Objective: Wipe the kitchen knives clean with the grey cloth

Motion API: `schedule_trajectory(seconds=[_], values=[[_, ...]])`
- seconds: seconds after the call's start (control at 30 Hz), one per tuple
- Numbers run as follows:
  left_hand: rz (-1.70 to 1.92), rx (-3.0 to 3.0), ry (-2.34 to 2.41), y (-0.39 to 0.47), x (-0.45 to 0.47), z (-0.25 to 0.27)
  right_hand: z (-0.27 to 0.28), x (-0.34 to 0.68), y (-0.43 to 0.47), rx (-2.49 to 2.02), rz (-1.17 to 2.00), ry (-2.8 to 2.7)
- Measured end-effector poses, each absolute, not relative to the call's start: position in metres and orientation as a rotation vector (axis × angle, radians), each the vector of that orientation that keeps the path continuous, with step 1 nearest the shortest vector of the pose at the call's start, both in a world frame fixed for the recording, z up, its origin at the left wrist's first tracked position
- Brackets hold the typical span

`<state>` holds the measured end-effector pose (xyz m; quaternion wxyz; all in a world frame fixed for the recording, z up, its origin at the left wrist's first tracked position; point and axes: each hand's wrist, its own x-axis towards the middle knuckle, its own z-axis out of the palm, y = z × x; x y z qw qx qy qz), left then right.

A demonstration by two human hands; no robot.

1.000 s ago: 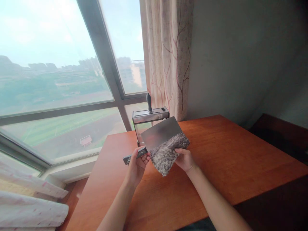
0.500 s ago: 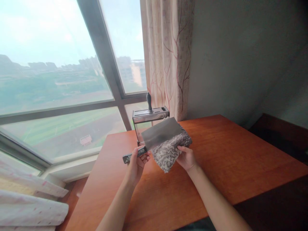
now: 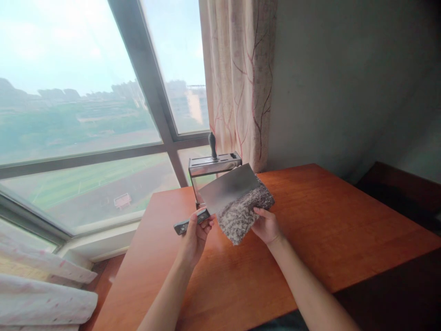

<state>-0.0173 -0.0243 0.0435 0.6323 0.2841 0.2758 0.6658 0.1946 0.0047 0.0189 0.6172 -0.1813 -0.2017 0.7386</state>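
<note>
My left hand (image 3: 197, 230) is closed around the dark handle of a cleaver (image 3: 230, 187), its broad grey blade tilted up to the right. In my right hand (image 3: 266, 225) is a fluffy grey cloth (image 3: 239, 215), pinched with the thumb on top and the fingers hidden beneath. The cloth lies against the lower part of the blade and wraps past its far right end. Both are held above the wooden table. Behind the blade stands a knife block (image 3: 215, 161) with clear sides, and a dark ridged handle (image 3: 212, 146) sticks up out of its top.
The reddish-brown table (image 3: 310, 220) spreads out to the right of my hands. A large window (image 3: 79, 115) fills the left side, with a patterned curtain (image 3: 241, 82) behind the block. More curtain fabric (image 3: 44, 299) hangs at the lower left.
The cleaver and cloth have shifted slightly up and left, and the blade's angle has turned a little. Both hands keep their hold.
</note>
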Motion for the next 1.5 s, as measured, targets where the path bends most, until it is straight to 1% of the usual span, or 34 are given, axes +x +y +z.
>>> schedule_trajectory(seconds=[0.57, 0.87, 1.13, 1.3, 1.5], values=[[1.472, 0.589, 0.570, -0.023, -0.018, 0.037, 0.020, 0.194, 0.002, -0.373, 1.708, -0.453], [1.475, 0.655, 0.591, -0.023, -0.013, 0.034, 0.022, 0.193, 0.002, -0.372, 1.708, -0.471], [1.517, 0.621, 0.576, -0.021, -0.016, 0.032, 0.029, 0.198, -0.002, -0.225, 1.772, -0.601], [1.526, 0.603, 0.554, -0.019, -0.018, 0.030, 0.029, 0.196, 0.000, -0.257, 1.692, -0.714], [1.521, 0.625, 0.518, -0.019, -0.017, 0.029, 0.019, 0.193, 0.004, -0.285, 1.673, -0.599]])
